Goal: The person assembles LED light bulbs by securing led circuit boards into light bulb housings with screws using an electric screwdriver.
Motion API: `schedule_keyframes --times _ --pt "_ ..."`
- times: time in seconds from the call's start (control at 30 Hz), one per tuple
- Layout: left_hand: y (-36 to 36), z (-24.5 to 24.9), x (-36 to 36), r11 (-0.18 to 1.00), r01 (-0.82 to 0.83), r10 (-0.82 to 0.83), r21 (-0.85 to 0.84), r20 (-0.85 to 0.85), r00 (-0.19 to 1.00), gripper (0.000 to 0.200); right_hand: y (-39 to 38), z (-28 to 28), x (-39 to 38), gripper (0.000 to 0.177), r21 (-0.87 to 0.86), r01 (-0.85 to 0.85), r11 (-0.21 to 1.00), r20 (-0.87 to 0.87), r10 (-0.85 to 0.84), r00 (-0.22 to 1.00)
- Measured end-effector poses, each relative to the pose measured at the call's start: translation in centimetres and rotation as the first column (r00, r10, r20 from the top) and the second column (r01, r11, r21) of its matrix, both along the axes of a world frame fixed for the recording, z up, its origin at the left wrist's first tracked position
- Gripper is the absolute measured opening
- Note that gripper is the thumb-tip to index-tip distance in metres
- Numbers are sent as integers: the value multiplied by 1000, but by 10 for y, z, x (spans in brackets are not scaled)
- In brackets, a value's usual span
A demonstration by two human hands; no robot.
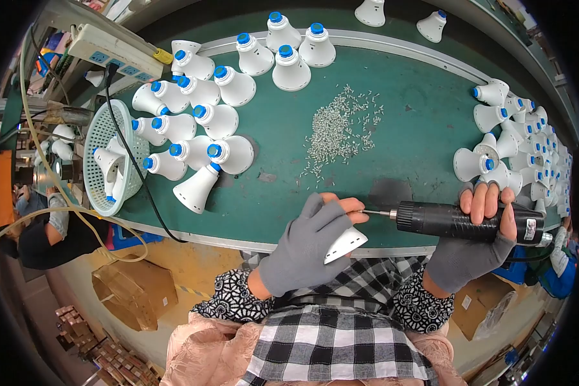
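Observation:
My left hand [309,244], in a grey fingerless glove, is closed around a white cone-shaped plastic housing [346,246]; most of the housing is hidden by the glove. Wrapped round a black electric screwdriver [444,220] is my right hand [479,235], gloved the same way. The screwdriver lies level, its bit pointing left to the fingertips of my left hand. Whether a screw sits at the bit's tip is too small to tell. Beyond both hands, a pile of small silver screws [334,128] is spread on the green work surface [276,186].
Several white housings with blue caps [215,121] stand and lie at the left, with more crowded at the right [527,141]. A pale green basket [100,193] holds some housings. A black cable [135,161] runs from a power strip [112,55]. Cardboard boxes [135,289] are below.

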State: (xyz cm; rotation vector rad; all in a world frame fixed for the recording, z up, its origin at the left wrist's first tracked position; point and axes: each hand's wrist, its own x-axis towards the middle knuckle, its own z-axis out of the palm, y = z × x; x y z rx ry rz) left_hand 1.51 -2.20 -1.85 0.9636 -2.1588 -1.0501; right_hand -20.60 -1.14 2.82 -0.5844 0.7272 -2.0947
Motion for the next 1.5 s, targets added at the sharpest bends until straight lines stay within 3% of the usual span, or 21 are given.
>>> schedule_keyframes --times 0.33,0.37,0.47,0.57,0.67,0.77,0.87,1.07,1.23,1.5 --pt "0 1 -2 998 51 -51 37 -8 999 51 7 0 -2 28 -44 24 999 -26 -26 999" --pt "0 2 -2 997 61 -60 40 -10 998 51 7 0 -4 30 -77 -34 996 -49 30 998" --pt "0 -2 -4 995 59 -56 84 -45 997 46 5 -3 -11 35 -149 -174 973 -133 154 979" --pt "1 0 -9 973 52 -33 225 -88 996 41 7 1 -10 34 -109 -135 985 -160 117 980" --pt "2 2 -16 871 57 69 488 -236 969 38 15 7 -17 33 -127 -14 992 -146 -5 989" --pt "7 -15 -32 827 27 204 562 -344 916 39 31 17 -25 29 -158 23 987 -125 -43 991" --pt "10 -1 -38 506 -58 343 861 -139 929 35 48 21 -23 30 -149 63 987 -164 -88 982" --pt "20 -9 -49 645 -149 387 750 -153 909 36 62 20 -9 27 -149 70 986 -322 -115 940" --pt "21 -9 -51 664 -159 381 731 -147 913 35 61 23 8 32 -108 129 986 -334 -158 929" --pt "22 -12 -52 681 -185 384 709 -131 914 36 64 21 7 33 -100 70 992 -365 -102 925"
